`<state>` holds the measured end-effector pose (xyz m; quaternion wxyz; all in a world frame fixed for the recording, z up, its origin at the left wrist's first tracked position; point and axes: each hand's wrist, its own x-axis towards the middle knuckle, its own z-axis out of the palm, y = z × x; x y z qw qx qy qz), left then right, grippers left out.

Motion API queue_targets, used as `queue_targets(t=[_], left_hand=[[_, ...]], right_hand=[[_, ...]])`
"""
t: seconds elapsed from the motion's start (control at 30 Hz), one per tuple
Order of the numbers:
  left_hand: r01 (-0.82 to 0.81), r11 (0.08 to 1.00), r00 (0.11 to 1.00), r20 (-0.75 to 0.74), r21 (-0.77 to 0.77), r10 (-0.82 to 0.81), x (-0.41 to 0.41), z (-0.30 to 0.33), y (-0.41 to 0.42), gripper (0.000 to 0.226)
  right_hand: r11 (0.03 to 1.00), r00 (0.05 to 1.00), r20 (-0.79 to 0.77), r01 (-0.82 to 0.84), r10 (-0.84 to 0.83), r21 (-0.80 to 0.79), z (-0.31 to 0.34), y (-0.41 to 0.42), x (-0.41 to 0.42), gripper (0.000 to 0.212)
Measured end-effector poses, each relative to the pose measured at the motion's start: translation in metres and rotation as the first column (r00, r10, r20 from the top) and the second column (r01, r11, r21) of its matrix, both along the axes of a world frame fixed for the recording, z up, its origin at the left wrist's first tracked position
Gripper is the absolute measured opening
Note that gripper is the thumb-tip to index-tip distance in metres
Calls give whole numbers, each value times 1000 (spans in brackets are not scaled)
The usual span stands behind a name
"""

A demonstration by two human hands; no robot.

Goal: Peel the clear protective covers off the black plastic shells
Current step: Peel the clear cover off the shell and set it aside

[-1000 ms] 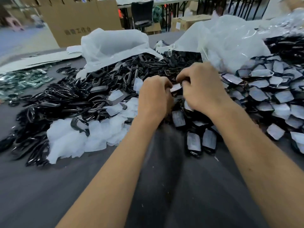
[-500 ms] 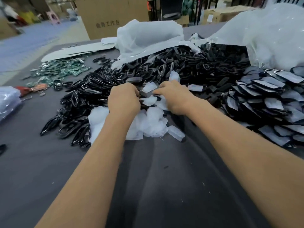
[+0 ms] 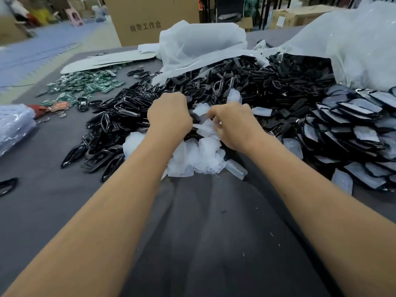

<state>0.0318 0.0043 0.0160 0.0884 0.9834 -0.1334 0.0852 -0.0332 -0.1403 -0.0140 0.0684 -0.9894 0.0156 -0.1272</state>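
Left hand: the left hand [image 3: 170,115] is curled into a fist around a black shell [image 3: 196,119], of which only a dark edge shows past the knuckles
Right hand: the right hand [image 3: 232,123] pinches a clear cover [image 3: 205,127] between thumb and fingertips, just at 3 o'clock of the left hand
Shell in work: held between the two hands above the loose covers, at the near edge of the black heap
Change: a second ago both hands worked over the film-covered shells on the right; they have since swung to 9 o'clock and now sit over the pile of peeled covers [image 3: 192,156]
Meaning: one shell looks finished and its film is probably being dropped or pulled free here, though the fingers hide whether it has fully parted
Peeled stock: bare shells [image 3: 120,125] lie heaped from 10 to 12 o'clock of the hands
Unpeeled stock: covered shells [image 3: 351,125] are stacked at 3 o'clock, so plenty of work remains
Other items: green circuit boards [image 3: 85,86] at 10 o'clock, a white bag [image 3: 203,43] at 12 o'clock, a cardboard box [image 3: 150,18] beyond it
Surface: the grey bench [image 3: 42,200] carries everything
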Motion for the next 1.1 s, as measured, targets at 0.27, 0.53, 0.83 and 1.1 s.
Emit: queue_targets(t=[0.27,0.53,0.83,1.1], left_hand=[[19,732,979,160,-681,123,-34,-27,18,9],[-97,120,980,-116,-988,-160,-65,-50,6,38],[-2,153,966,-41,-988,-254,-55,-48,5,50],[-47,148,972,-80,-988,-221,-54,-53,2,31]], right_hand=[[871,962,235,5,-138,492,0,-16,-15,14],[537,899,282,-63,-335,841,-26,-11,-28,19],[421,863,398,-251,-311,872,-31,4,-32,6],[248,900,368,-311,-232,918,-31,7,-34,13]])
